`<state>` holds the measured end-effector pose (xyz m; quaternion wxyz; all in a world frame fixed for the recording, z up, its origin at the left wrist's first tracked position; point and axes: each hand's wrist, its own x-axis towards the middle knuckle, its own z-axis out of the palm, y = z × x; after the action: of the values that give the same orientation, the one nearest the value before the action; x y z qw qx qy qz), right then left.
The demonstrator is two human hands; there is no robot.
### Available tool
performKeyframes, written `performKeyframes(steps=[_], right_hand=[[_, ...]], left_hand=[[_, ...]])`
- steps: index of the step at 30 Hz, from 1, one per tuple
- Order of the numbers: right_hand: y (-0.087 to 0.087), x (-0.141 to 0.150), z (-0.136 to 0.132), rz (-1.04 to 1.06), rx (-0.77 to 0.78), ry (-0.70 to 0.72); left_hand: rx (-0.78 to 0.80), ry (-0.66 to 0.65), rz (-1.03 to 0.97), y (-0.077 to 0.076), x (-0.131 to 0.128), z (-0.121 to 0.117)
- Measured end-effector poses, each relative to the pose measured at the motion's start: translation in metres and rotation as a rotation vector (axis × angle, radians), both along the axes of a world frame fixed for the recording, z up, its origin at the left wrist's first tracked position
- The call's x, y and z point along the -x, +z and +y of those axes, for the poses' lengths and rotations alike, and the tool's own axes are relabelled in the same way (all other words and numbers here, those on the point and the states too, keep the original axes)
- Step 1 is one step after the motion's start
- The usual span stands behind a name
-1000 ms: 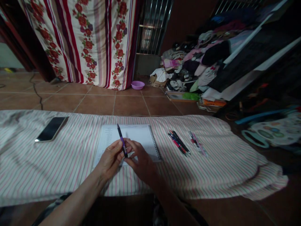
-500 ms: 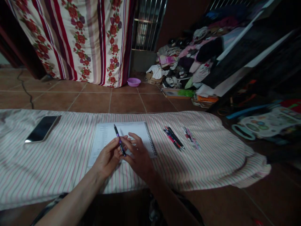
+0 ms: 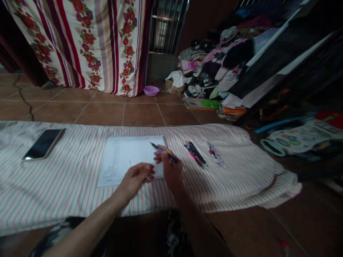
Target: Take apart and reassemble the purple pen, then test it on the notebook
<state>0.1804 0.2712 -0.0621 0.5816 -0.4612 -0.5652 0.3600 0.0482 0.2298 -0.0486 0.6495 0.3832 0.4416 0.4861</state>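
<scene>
A purple and black pen (image 3: pixel 164 151) is gripped in my right hand (image 3: pixel 173 171), its tip pointing up and left above the right part of the spiral notebook (image 3: pixel 125 153). The notebook lies on the striped cloth with a printed column along its left side. My left hand (image 3: pixel 138 175) hovers over the notebook's near edge, loosely curled with the fingers apart and nothing visible in it. To the right of the notebook lies a bunch of pens (image 3: pixel 196 154), mostly dark with some red. Beyond it is a smaller group of pens (image 3: pixel 215 154), partly pink and white.
A phone (image 3: pixel 44 144) rests on the left of the striped cloth (image 3: pixel 72 178). Behind are a tiled floor, a purple basin (image 3: pixel 151 91), a floral curtain (image 3: pixel 104 46) and a heap of clothes (image 3: pixel 211 64). Toy-like items (image 3: pixel 292 139) stand at the right.
The pen has gone from between both hands into my right hand alone, which moved right. My left hand has separated from it and stays low over the notebook. The view shifted slightly.
</scene>
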Motion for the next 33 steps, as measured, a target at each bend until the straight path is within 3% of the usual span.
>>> performKeyframes(steps=[2,4,8,10,14,19,25,33], right_hand=[[-0.002,-0.004,0.005,0.170,0.114,-0.017],[-0.004,-0.007,0.007,0.171,0.160,-0.016],[-0.008,-0.009,0.006,-0.026,0.199,-0.105],[-0.009,-0.007,0.005,-0.041,0.239,-0.098],[-0.013,0.000,0.002,-0.111,0.281,0.039],[-0.015,0.008,-0.008,-0.317,0.283,0.153],[-0.019,0.011,-0.018,-0.462,0.273,0.139],[-0.033,0.012,-0.017,-0.434,0.265,0.124]], left_hand=[[-0.267,0.007,0.443,-0.006,0.002,-0.011],[-0.470,-0.098,0.763,-0.017,0.003,-0.025],[-0.763,-0.287,1.105,-0.041,0.000,-0.050],[-0.828,-0.337,1.226,-0.050,-0.003,-0.056],[-0.770,-0.407,1.451,-0.054,-0.009,-0.056],[-0.680,-0.493,1.620,-0.042,-0.010,-0.055],[-0.657,-0.567,1.738,-0.032,-0.008,-0.056],[-0.661,-0.599,1.753,-0.035,-0.009,-0.053]])
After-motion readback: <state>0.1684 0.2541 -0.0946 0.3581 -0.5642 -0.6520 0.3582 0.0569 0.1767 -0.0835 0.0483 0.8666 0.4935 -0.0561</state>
